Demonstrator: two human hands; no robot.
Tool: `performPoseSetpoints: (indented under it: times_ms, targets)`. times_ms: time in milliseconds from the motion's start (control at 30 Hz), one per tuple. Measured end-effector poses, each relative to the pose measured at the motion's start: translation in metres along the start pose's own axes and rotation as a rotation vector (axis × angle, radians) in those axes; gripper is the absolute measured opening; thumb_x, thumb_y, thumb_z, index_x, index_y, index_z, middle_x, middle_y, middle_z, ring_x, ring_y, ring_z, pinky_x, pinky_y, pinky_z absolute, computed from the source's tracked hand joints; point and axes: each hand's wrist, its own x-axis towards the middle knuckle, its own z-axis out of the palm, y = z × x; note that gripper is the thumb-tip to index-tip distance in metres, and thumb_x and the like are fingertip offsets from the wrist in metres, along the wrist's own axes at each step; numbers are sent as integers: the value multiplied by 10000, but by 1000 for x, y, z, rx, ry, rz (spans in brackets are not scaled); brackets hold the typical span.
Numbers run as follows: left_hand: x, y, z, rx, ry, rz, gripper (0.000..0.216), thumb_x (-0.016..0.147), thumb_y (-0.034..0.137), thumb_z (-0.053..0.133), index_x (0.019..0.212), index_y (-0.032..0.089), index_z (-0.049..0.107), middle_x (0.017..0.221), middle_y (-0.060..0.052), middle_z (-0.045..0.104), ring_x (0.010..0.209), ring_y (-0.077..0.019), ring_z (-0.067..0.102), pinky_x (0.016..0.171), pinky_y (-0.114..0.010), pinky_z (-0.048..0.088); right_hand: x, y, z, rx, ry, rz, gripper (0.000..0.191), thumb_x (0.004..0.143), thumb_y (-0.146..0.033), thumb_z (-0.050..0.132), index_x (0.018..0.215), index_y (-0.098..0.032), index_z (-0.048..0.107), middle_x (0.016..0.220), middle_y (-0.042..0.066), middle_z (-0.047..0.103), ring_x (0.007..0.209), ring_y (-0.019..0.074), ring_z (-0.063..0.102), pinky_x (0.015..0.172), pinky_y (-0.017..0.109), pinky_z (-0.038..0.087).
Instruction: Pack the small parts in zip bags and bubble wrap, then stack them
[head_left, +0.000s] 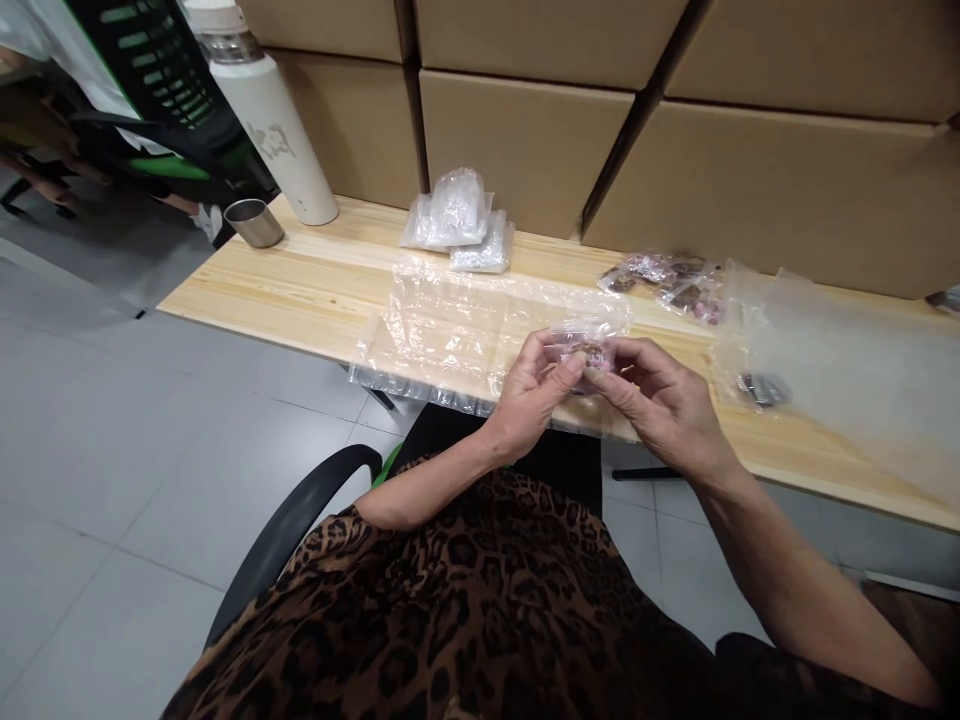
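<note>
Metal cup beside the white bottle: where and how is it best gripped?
Probably around the outer wall of the metal cup, coming from the near side: it stands upright and open-topped, and the white bottle stands close by on its right.

Nothing on the white bottle [281,140] or pink packet [599,358] is legible.

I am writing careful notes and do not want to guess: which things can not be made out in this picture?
All in the head view:
- Packet: partly covered by the fingers of the left hand and right hand; its print is too small.
- Dark item by the hazy plastic: too blurred to identify.
- Cup: its wall hides the bottom.
- Seated person: cut off by the top-left edges.
</note>
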Motion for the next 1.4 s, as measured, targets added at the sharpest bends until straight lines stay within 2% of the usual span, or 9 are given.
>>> performPoseSetpoints:
  times_ms: [200, 400, 600, 733, 967, 1100, 1167, 1300, 1400]
  targets:
    - [-3, 3, 2, -164, 24, -153, 336, 881, 353, 871, 1117, 246, 657, 1068, 5, 773, 984, -137, 734, 1002, -350, 554, 4, -2, -7, 54, -46, 53, 438, 895, -650, 795, 1142, -293, 733, 1044, 46, 739, 909, 226, 697, 852, 422, 629]
    - [-5, -1, 5, -208, 7, -211, 367, 846, 408, 899, 1105, 233, 706, 1089, -18, 775, 1015, -166, 725, 1039, -387, 535, -1, -5, -18, -52, -88, 52, 455, 903, -629, 796, 1174, -266, 748, 1029, 53, 753, 926, 237, 706, 857, 415, 608]
    - [-9, -4, 1, 65, 3, -143, 527, 900, 455, 838, 1359, 272, 654, 1404, -92, 660, 1303, -246, 637, 1198, -490, 463, 1, -13, -61, -541, -6, -76, 316, 1011, -521, 646, 1205, -283, 719, 1092, 105, 730, 972, 301, 681, 873, 469, 555]
    - [-10, -5, -1, 253, -41, -46, 603, 928, 463, 783, 1453, 250, 577, 1475, -134, 599, 1347, -264, 596, 1213, -496, 456, 8, 8, -86, -854, -91, -6, 400, 1050, -525, 450, 1093, -207, 690, 1068, 172, 687, 1052, 365, 639, 948, 533, 526]
    - [-9, -7, 5, 322, -112, -53, 616, 945, 452, 730, 1493, 245, 539, 1459, -144, 606, 1359, -283, 587, 1199, -525, 470, 13, 49, -80, -886, -226, 109, 360, 1067, -490, 425, 1032, -201, 637, 1101, 194, 641, 1107, 359, 595, 988, 510, 511]
    - [-6, -9, 8, 319, -111, -54, 629, 942, 452, 733, 1498, 229, 540, 1467, -152, 613, 1375, -286, 594, 1226, -527, 453, 14, 46, -88, -757, -93, 103, 325, 1032, -501, 511, 1038, -229, 689, 1095, 169, 685, 1145, 364, 632, 1055, 559, 508]
    - [-2, -10, 12, 299, -111, -77, 639, 943, 454, 745, 1505, 227, 541, 1494, -156, 613, 1407, -293, 588, 1256, -534, 426, 11, 37, -93, -517, 3, 128, 324, 977, -534, 624, 1081, -245, 729, 1137, 138, 730, 1144, 352, 669, 1076, 575, 522]
    - [7, -17, 27, 173, -139, -211, 670, 979, 556, 710, 1540, 240, 524, 1575, -182, 590, 1414, -313, 619, 1251, -550, 440, -3, 18, -85, 144, 6, 198, 354, 890, -535, 818, 1168, -320, 778, 1205, 44, 787, 1122, 258, 737, 1051, 457, 594]
    - [11, -23, 37, 60, -171, -287, 670, 1005, 625, 646, 1526, 215, 544, 1501, -201, 656, 1229, -300, 735, 1140, -544, 548, -13, 14, -65, 284, 44, 136, 359, 850, -451, 895, 1171, -327, 793, 1187, 17, 794, 1088, 209, 752, 1001, 375, 624]
